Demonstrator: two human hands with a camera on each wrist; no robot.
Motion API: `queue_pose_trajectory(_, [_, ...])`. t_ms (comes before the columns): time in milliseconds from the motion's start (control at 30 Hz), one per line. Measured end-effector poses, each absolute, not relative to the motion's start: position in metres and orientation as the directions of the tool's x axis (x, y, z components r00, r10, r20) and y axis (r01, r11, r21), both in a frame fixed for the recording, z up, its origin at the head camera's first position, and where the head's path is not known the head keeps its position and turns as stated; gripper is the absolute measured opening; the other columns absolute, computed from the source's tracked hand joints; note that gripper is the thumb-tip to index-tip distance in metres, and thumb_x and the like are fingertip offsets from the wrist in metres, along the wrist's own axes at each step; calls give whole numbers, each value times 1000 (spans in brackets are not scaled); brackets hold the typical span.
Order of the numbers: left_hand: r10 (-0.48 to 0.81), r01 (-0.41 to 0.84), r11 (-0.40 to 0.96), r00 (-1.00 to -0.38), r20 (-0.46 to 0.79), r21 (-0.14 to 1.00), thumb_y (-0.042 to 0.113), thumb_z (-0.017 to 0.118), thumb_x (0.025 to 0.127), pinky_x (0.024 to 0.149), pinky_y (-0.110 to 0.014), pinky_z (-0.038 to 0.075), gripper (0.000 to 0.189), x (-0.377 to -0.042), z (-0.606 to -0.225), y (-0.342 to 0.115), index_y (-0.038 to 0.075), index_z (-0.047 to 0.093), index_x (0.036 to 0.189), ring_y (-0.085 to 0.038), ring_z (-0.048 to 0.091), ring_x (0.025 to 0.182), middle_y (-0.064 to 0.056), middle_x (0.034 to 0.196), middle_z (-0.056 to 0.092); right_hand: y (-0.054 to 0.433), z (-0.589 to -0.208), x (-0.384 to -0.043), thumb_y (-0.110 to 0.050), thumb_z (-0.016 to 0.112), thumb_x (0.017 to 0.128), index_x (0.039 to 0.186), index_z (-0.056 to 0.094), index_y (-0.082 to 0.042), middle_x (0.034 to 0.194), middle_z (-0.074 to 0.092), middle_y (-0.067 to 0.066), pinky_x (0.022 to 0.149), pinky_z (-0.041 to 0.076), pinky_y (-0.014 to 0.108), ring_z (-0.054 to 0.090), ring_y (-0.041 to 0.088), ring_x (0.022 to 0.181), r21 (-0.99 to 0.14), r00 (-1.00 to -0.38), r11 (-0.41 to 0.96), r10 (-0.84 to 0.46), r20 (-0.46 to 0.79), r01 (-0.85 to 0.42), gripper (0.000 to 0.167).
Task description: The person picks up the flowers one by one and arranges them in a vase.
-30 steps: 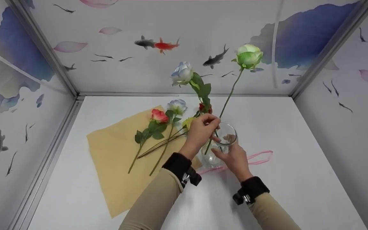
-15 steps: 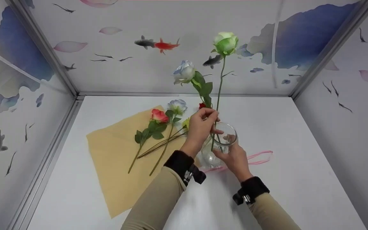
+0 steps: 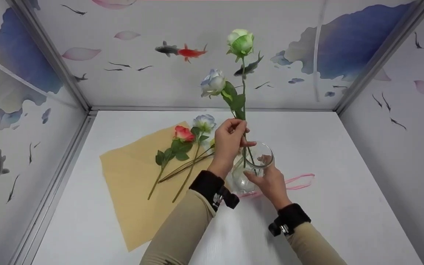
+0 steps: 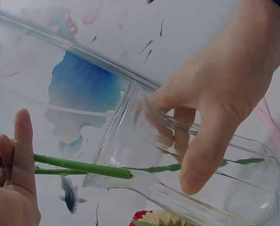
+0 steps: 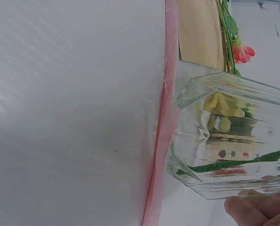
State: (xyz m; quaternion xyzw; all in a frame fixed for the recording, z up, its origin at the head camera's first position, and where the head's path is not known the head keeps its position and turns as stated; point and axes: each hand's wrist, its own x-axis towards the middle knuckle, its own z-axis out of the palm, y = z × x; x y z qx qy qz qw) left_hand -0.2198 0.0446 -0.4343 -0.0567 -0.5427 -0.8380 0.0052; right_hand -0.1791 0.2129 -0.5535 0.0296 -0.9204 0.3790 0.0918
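My left hand (image 3: 229, 145) pinches the stem of a green rose (image 3: 240, 42), which stands upright above it. Beside it, a pale blue rose (image 3: 214, 82) with green leaves leans left. My right hand (image 3: 271, 184) grips the neck of a clear glass vase (image 3: 242, 181), tilted with its mouth toward me. In the left wrist view, one stem runs down inside the vase, while the cut end of a thicker green stem (image 4: 83, 166) overlaps the flared mouth. The right wrist view has the faceted vase base, a stem tip inside it, and my right fingertips (image 5: 258, 207) below.
Left of the vase, brown wrapping paper (image 3: 131, 206) lies flat, bearing a red rose (image 3: 184, 133), another pale blue rose (image 3: 205, 122) and loose stems. A yellow flower (image 3: 212, 143) is partly behind my left hand. Pink ribbon (image 3: 302, 181) runs beneath the vase.
My left hand has risen slightly and swung the green rose leftward from a right lean to upright, bringing its stem end to the vase mouth. The right hand and vase stay put.
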Motion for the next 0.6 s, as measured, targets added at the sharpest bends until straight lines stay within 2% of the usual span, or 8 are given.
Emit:
queue_pose_trajectory(133, [34,83,-399,-994,105,913,19,62,104,71,-44,62,16,-222,-430,45,5,65,110,-18,61,56,-11,93,64,212,-553,-180,-37,86,82,134,44,-9,133,63,22,92,52,55,65,40,114,-697,-986,710,22,163,-99,72])
queue_pose_trajectory(400, [3,115,-423,-992,128,899,15,62,103,73,-44,62,19,-231,-423,47,-2,63,110,-14,53,57,-11,91,63,213,-552,-179,-38,86,83,136,43,-8,135,62,22,95,51,56,64,41,118,-698,-986,709,24,163,-98,75])
queue_pose_trajectory(600, [-6,122,-433,-991,132,893,14,62,103,74,-44,62,21,-235,-419,47,-5,63,113,-15,52,57,-25,100,61,213,-553,-179,-37,87,82,134,44,-8,131,64,22,91,51,55,65,41,114,-700,-982,704,27,187,-115,73])
